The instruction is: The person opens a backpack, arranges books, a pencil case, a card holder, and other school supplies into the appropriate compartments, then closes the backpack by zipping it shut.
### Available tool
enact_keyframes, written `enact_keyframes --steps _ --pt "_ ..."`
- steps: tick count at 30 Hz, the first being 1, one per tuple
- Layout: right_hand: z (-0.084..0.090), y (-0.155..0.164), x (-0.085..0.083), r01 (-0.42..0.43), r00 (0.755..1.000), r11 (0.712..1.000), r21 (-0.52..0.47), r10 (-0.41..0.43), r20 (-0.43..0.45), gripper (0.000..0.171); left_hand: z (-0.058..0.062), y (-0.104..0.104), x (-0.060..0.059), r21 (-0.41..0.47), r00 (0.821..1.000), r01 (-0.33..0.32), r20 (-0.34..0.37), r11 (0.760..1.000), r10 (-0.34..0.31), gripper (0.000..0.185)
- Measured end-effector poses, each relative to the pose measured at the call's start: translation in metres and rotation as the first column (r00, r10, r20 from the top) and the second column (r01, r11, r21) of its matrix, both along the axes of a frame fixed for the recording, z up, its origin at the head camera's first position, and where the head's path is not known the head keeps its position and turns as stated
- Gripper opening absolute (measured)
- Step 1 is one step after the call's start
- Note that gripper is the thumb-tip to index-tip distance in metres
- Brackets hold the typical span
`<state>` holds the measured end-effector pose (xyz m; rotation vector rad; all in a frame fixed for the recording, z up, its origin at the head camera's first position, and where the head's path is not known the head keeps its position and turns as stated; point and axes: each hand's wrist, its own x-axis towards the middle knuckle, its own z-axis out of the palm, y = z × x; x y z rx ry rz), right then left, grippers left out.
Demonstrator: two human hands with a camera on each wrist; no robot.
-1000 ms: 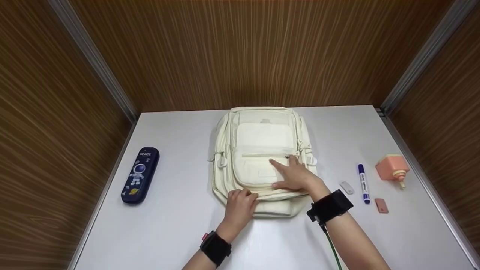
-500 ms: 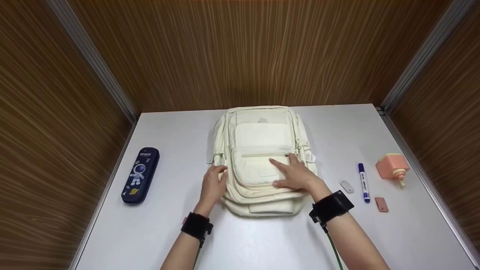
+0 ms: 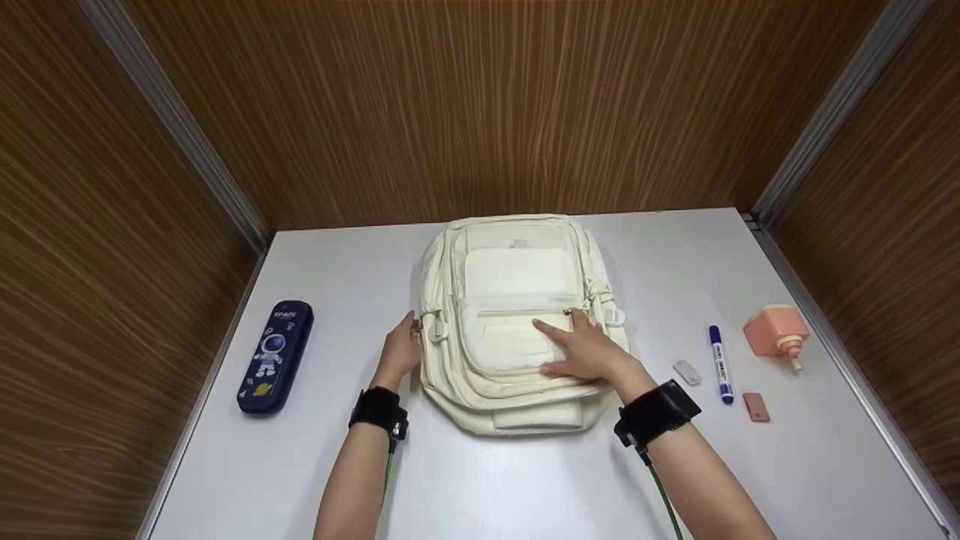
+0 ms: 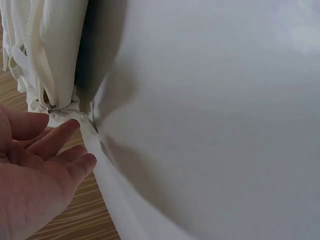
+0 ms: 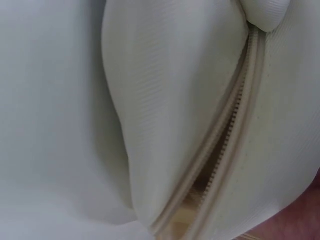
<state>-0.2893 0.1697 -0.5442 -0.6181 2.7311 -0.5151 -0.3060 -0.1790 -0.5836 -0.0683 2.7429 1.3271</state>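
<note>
A cream backpack [image 3: 517, 274] lies on its back on the white table, front pockets up. My right hand [image 3: 592, 351] rests on its lower front pocket, fingers spread. At the bag's left side is my left hand [image 3: 400, 349], its fingertips right by a metal zipper pull [image 4: 56, 110]. Seen from the left wrist, the thumb and fingers [image 4: 55, 140] are slightly bent and apart. In the right wrist view, a zipper [image 5: 232, 130] on the bag has its teeth parted, with a dark gap between them.
A navy pencil case [image 3: 275, 356] with an astronaut print lies at the left. To the right are a white eraser-like piece [image 3: 686, 373], a blue-capped marker [image 3: 721, 364], a pink eraser-like block [image 3: 756, 406] and a coral box-shaped bottle [image 3: 776, 331]. Wood-grain panels [image 3: 510, 112] enclose the table.
My left hand has moved from the bag's bottom edge up and left to its left side. The bag has shifted slightly left. My right hand stays on the front pocket.
</note>
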Motion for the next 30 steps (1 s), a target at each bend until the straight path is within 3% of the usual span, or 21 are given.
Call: enact_keyframes --steps 3,17,24,30 --pt "0.0 -0.001 0.0 0.004 1.0 1.0 -0.004 -0.004 0.004 0.083 -0.003 0.001 -0.003 0.001 1.0 -0.012 0.011 1.0 0.012 0.05" --pt "-0.001 0.001 0.0 0.011 1.0 1.0 0.0 -0.011 0.0 0.084 -0.012 0.0 -0.001 -0.046 0.994 -0.072 -0.091 0.996 0.068 0.039" --pt "-0.003 0.0 0.002 -0.001 0.999 1.0 0.011 0.001 -0.04 0.083 -0.012 0.002 0.003 -0.195 0.979 -0.127 -0.18 0.972 0.092 0.024" --pt "-0.006 -0.002 -0.001 -0.036 0.996 0.998 0.042 0.039 -0.08 0.079 -0.008 0.003 0.003 -0.236 0.971 -0.156 -0.217 0.959 0.104 0.02"
